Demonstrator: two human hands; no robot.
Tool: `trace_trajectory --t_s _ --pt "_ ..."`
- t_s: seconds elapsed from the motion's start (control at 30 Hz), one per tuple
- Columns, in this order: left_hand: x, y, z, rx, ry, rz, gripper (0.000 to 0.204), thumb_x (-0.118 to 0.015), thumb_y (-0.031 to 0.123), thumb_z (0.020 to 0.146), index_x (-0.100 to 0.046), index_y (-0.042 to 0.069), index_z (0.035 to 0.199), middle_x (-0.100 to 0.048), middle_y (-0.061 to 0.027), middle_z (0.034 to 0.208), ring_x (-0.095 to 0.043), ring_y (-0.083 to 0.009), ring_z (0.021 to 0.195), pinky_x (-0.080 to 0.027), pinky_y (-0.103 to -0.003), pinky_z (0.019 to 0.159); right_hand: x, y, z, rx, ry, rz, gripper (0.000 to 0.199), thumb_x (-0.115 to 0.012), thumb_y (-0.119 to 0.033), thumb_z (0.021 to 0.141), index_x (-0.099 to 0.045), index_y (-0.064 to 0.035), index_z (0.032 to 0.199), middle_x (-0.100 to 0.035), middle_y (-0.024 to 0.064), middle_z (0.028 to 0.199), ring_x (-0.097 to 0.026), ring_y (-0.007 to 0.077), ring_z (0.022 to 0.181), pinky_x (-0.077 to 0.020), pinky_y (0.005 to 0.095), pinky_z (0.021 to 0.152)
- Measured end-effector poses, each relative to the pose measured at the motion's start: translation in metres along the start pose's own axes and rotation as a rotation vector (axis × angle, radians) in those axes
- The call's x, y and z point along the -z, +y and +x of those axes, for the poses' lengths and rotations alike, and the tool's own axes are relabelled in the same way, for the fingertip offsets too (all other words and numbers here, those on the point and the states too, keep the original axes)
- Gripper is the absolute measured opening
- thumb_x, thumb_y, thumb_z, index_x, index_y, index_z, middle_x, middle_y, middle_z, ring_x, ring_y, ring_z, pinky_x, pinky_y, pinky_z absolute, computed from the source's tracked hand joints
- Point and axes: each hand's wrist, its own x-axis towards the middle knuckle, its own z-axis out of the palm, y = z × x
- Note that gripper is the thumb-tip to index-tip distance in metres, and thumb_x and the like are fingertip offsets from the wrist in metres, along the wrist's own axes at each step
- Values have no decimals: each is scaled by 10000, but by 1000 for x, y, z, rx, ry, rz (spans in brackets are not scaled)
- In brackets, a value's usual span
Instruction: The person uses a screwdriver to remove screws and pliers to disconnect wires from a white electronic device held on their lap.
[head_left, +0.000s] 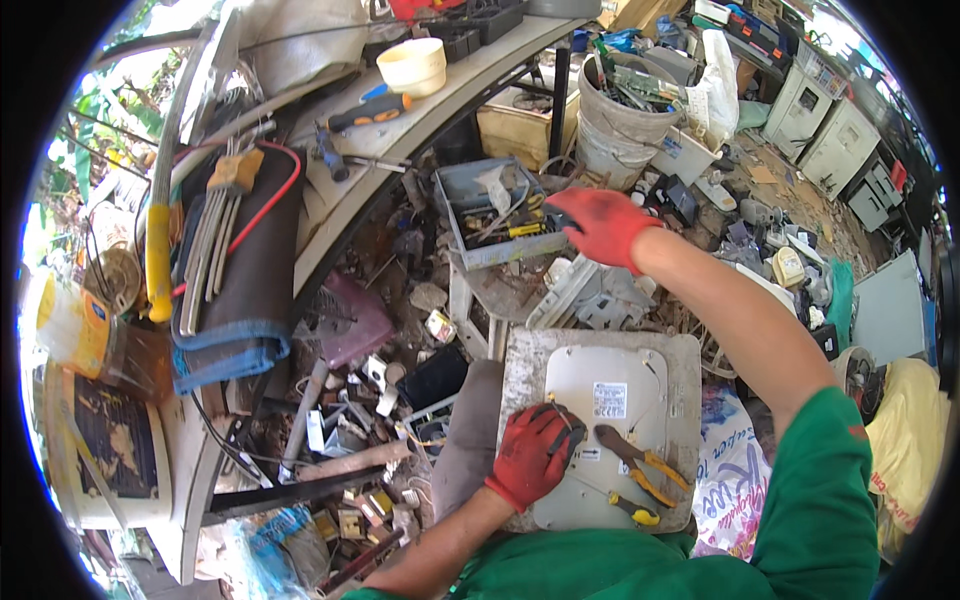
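Saw left hand (pixel 540 455) curled on white labelled panel (pixel 572 372) before green shirt (pixel 610 565), right hand (pixel 608 228) half-curled by grey tool tray (pixel 512 250); couldn't tell either grip. Judged unfinished: panel apparently unopened, pliers (pixel 640 464) and screwdriver (pixel 636 511) atop.

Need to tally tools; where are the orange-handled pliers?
Head view, lower right of centre: the pliers lie on the pale panel, just right of the left hand.

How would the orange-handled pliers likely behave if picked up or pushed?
The pliers probably feel heavy for their size, as the head looks metal. Pushed, they would likely slide rather than roll, lying flat with handles splayed on the pale panel. The handles may swing at the pivot.
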Motion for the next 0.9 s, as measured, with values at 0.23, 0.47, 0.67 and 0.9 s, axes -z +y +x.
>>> trace_trajectory --t_s 0.23,0.47,0.67,0.9 --pt "7 -1 3 34 -11 -7 364 -668 123 854 -672 81 1215 -673 -122 1240 -574 -367 1220 -421 -489 1054 -110 38 108 -136 -386 -351 572 -516 -175 962 -474 -178 1532 -451 139 1595 -462 336 1446 -411 454 1154" --pt "7 -10 3 25 -41 -54 361 -672 126 835 -694 77 1192 -673 -116 1235 -585 -357 1198 -437 -491 1024 -144 56 127 -109 -301 -343 486 -511 -205 971 -542 -219 1456 -482 132 1572 -474 325 1429 -393 469 1145" --pt "9 -11 7 33 -54 -88 375 -674 128 832 -694 78 1204 -672 -122 1233 -590 -354 1202 -437 -491 1029 -140 60 131 -5 -440 -472 583 -633 -366 929 -493 -193 1468 -481 131 1564 -477 324 1416 -384 443 1148" --pt "7 -10 5 -35 68 2 369 -665 103 839 -684 68 1206 -666 -144 1250 -589 -368 1205 -421 -493 1054 -116 58 129 31 -384 -354 807 -680 -488 896 -390 -174 1580 -470 154 1572 -511 345 1388 -378 458 1175"
